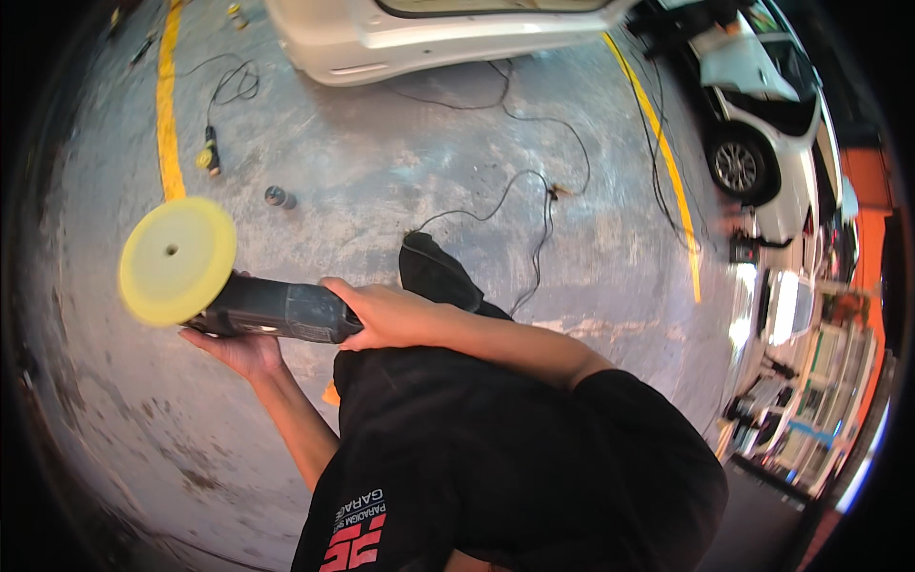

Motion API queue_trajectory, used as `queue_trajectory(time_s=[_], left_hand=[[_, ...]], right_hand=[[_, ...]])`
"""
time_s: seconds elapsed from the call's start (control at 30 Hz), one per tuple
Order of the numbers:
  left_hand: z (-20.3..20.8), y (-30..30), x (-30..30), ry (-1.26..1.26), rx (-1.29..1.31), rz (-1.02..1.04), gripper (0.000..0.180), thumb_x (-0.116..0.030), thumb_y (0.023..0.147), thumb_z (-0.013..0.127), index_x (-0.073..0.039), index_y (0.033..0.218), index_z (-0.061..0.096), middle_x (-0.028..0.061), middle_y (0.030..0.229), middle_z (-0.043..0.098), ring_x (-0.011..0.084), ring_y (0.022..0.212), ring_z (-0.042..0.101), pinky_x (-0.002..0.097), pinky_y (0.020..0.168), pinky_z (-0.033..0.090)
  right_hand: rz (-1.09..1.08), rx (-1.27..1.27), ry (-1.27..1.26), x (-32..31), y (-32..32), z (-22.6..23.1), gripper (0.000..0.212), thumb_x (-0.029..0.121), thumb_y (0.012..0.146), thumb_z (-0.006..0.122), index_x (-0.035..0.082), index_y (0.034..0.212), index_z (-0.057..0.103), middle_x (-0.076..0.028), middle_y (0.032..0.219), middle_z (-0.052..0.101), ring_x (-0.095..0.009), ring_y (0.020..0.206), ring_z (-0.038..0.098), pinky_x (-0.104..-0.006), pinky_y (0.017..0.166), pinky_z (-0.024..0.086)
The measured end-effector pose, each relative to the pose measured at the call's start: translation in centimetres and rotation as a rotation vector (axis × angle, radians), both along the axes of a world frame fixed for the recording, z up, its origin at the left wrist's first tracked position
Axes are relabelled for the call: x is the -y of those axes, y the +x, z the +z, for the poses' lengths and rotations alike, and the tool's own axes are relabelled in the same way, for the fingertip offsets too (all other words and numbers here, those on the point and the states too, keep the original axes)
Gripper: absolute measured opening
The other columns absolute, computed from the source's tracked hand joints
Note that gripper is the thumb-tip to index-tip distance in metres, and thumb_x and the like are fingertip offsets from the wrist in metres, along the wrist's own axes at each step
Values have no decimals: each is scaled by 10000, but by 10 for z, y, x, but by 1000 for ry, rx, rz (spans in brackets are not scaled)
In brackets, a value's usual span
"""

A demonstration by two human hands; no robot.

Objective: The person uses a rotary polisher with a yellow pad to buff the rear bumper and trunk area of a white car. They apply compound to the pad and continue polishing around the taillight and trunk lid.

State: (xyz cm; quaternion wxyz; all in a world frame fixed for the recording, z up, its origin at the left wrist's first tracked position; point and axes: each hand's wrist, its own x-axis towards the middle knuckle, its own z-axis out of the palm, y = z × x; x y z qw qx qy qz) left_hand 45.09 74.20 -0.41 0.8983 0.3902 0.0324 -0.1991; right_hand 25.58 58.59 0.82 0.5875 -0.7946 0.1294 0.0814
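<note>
A black power polisher (286,308) is held in front of my body, tilted so that its round yellow foam pad (181,257) faces up. My right hand (386,315) is closed round the rear end of the body. From below, my left hand (241,352) holds up the front part near the pad, fingers under the housing and partly hidden by it. The pad has a small dark hole at its centre and touches nothing. A black shoe (434,272) shows beyond my right forearm.
A dark cord (534,176) loops over the grey floor. A small dark cylinder (278,196) and another tool with a yellow end (210,153) are ahead, near a yellow floor line (168,105). A white car body (381,43) stands at the top; another white car (777,162) is at right.
</note>
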Motion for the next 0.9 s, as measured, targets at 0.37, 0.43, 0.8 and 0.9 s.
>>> queue_trajectory(time_s=[0.37,0.43,0.8,0.9], left_hand=[[-136,119,1,-95,-296,192,642,-490,996,590,68,1312,609,279,1095,692,419,935,690,506,796,627],[-178,143,-20,-57,-345,161,700,-527,977,602,55,1365,588,280,1166,676,418,1031,678,537,874,609],[-339,162,-29,-207,-745,145,555,-430,1047,606,15,1375,562,237,1195,618,384,1061,638,539,913,582],[-364,178,-33,-227,-783,177,576,-443,1040,609,4,1397,546,225,1200,610,372,1068,620,535,919,556]], right_hand=[[311,-185,54,54,161,-79,795,504,997,676,75,1585,355,-252,1232,680,-437,1032,714,-495,882,570],[383,-285,140,74,208,-118,723,566,1024,598,85,1540,445,-216,1216,707,-418,1050,715,-497,913,557],[-6,-658,-100,171,481,-527,823,730,983,516,-3,1329,655,-270,1328,680,-439,1263,630,-499,1060,480],[-3,-743,-194,159,558,-612,899,738,978,522,-48,1407,603,-282,1394,643,-433,1324,597,-507,1106,456]])
